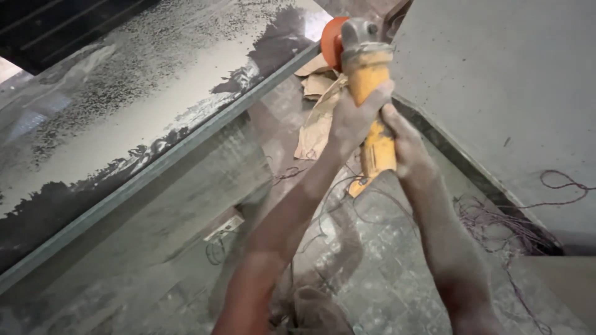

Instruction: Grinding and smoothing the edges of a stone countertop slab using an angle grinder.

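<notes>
A yellow angle grinder (371, 93) was held in both hands, left hand (354, 118) closed round its body, right hand (402, 146) closed round its tail. Its orange-guarded head stood at the dark stone slab's (155, 111) dust-covered edge; how much edge remained unworked could not be told.

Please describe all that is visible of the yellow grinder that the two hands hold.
The angle grinder has a dusty yellow body, a grey metal head and an orange guard at its far end, by the edge of the stone slab. It points away from the person. The left hand wraps its upper body; the right hand grips the lower handle.
</notes>
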